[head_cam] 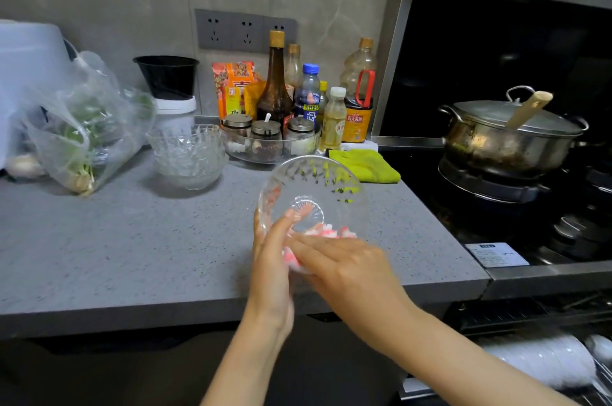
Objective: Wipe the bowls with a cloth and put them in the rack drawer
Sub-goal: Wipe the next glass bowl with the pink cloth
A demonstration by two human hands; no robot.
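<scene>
Left hand [270,260]: grips the glass bowl [318,187], tilted above the countertop [132,240] near its front edge; my fingers show through the base, blurred. Right hand [351,263]: fingers laid flat, pressing a pink-and-white cloth [323,232] against the bowl's wall at its 6 o'clock; thumb hidden, cloth mostly covered. A stack of glass bowls [188,154] stands at 10 o'clock from the held bowl, well apart; count unclear. The rack drawer [409,385] sits at 4 o'clock, cut off by the frame, holding blurred white dishes [543,362].
</scene>
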